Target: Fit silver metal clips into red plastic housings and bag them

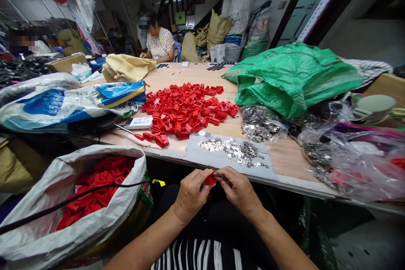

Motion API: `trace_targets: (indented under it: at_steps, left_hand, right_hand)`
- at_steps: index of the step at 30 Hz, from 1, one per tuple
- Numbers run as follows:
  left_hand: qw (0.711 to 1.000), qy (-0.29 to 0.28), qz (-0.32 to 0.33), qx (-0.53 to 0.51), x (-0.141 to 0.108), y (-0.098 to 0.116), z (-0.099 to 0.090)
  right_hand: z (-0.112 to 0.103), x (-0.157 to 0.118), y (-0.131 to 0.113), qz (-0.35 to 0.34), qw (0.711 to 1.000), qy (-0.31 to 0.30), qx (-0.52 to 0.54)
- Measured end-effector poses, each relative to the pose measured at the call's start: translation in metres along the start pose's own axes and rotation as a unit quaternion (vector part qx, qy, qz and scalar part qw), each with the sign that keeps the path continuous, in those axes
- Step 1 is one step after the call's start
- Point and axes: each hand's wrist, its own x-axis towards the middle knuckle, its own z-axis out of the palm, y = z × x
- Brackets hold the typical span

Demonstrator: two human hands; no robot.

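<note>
My left hand (pixel 192 194) is closed on a small red plastic part (pixel 210 178), held just off the table's front edge. Close against it, my right hand (pixel 238 190) pinches a thin dark piece that meets the red part; its kind is too small to make out. Beyond my hands, small flat silvery metal pieces (pixel 242 151) lie scattered on a grey sheet (pixel 202 156). A big heap of the same red plastic parts (pixel 186 109) covers the middle of the table.
At left, an open white sack (pixel 104 223) holds more red parts, with a black cable (pixel 79 196) across it. A green woven bag (pixel 294 76) and clear plastic bags (pixel 373 168) crowd the right. Across the table sits a person (pixel 161 44). A screwdriver (pixel 126 129) lies beside the heap.
</note>
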Motion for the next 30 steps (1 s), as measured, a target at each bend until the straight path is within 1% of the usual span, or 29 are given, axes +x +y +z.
trace_targets:
  at_steps: [4, 8, 12, 15, 20, 23, 25, 26, 29, 30]
  left_hand:
    - [1.000, 0.023, -0.004, -0.013, -0.003, 0.000, 0.002]
    - [0.999, 0.038, -0.013, -0.026, -0.005, 0.000, 0.002]
    - [0.999, 0.032, -0.016, -0.029, -0.004, 0.000, 0.001]
    - [0.999, 0.032, -0.015, -0.029, -0.003, 0.000, 0.001]
    - [0.999, 0.030, -0.009, -0.025, -0.001, 0.003, 0.000]
    - [0.999, 0.035, -0.006, -0.029, -0.001, 0.003, 0.000]
    - [0.998, 0.042, 0.000, -0.037, -0.002, 0.004, 0.000]
    - [0.998, 0.044, 0.004, -0.043, -0.002, 0.004, 0.000]
    - [0.997, 0.042, 0.017, -0.055, -0.003, 0.005, 0.000]
    - [0.997, 0.039, 0.020, -0.058, -0.002, 0.005, 0.000]
  right_hand:
    - [-0.001, 0.002, -0.001, 0.054, 0.997, -0.012, 0.062]
    - [-0.011, 0.002, 0.004, 0.118, 0.979, -0.046, 0.160]
    - [-0.018, 0.001, 0.013, 0.161, 0.964, -0.031, 0.212]
    - [-0.015, 0.000, 0.015, 0.157, 0.966, -0.029, 0.203]
    - [-0.007, 0.000, 0.012, 0.153, 0.979, -0.032, 0.134]
    - [-0.008, 0.002, 0.009, 0.153, 0.977, -0.034, 0.147]
    - [-0.010, 0.003, 0.007, 0.172, 0.962, -0.047, 0.207]
    - [-0.011, 0.003, 0.007, 0.192, 0.946, -0.065, 0.252]
    - [-0.014, 0.003, 0.007, 0.256, 0.881, -0.127, 0.377]
    - [-0.014, 0.003, 0.008, 0.269, 0.866, -0.136, 0.399]
